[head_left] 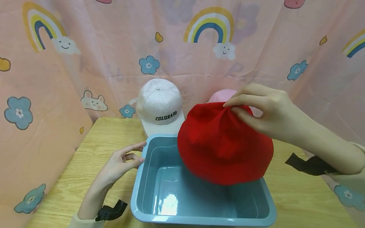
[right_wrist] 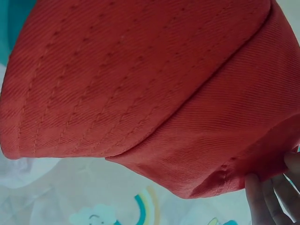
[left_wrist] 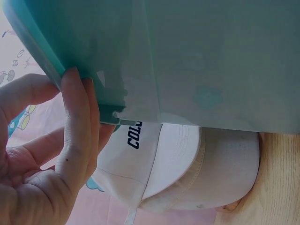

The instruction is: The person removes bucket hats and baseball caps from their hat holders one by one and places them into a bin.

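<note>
My right hand (head_left: 268,107) pinches a red bucket hat (head_left: 225,145) by its crown, between thumb and fingers. The hat hangs over the right part of a blue plastic tub (head_left: 171,218). Rows of stitching on the brim (right_wrist: 117,84) show in the right wrist view. At the tub's left rim, my left hand (head_left: 118,164) holds on with thumb and fingers bent at the edge. In the left wrist view, that hand's fingers (left_wrist: 75,112) meet the tub's rim.
Behind the tub stands a white cap (head_left: 161,104) lettered COLORADO. A pink hat (head_left: 222,95) is partly hidden by the red one. All this is on a wooden table (head_left: 108,136), backed by a pink patterned curtain (head_left: 114,41).
</note>
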Demonstrator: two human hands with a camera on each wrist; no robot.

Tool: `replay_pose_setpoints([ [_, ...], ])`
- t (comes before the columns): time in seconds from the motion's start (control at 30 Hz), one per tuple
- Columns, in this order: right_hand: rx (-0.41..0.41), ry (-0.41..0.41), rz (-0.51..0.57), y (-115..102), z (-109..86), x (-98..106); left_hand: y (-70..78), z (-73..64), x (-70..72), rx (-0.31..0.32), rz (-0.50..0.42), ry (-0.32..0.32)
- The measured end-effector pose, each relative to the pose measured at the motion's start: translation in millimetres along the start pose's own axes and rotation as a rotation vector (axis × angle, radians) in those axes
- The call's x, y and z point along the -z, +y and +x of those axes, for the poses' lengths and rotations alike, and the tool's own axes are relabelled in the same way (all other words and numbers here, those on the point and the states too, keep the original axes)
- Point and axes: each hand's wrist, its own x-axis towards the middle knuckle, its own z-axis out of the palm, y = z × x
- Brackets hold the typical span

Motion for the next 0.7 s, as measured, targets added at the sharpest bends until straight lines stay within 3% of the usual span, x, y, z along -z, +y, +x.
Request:
replay_pose_setpoints([
  [0.7,0.028,-0.056,0.043,-22,-3.1,-20,0.8,-0.7,0.1,0.005,0.005,0.004],
])
